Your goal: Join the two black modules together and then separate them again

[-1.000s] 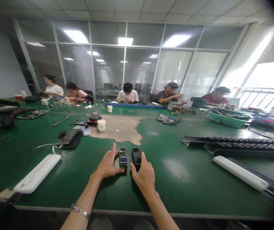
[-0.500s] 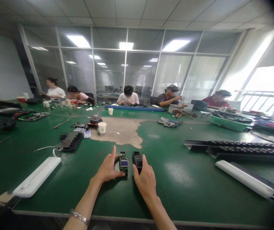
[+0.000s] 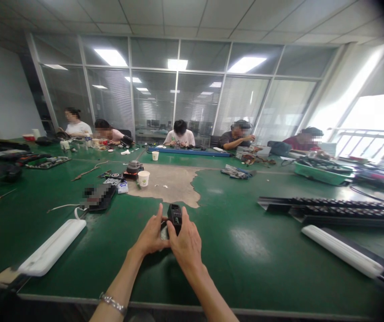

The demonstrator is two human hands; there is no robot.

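A black plastic housing (image 3: 175, 213) stands in front of me, gripped between the thumb and fingers of my right hand (image 3: 188, 243). It covers the place where a green circuit board with a small display stood half a second ago, so the board is now hidden. My left hand (image 3: 151, 235) curves around the left side of the same spot, thumb low and index finger pointing up. Its grip is partly behind the housing and my right hand. Whether the housing touches the board, I cannot tell.
White power-bank-like bars lie left (image 3: 54, 248) and right (image 3: 343, 250). Black metal channels (image 3: 313, 208) rest at right. Ahead are a paper cup (image 3: 143, 179), a dark device (image 3: 100, 197), pliers-like tools (image 3: 236, 171) and a green basket (image 3: 322, 173). Several people sit across the table.
My right hand has carried the black housing leftward, over the circuit board's place beside my left hand. The left hand has hardly moved.
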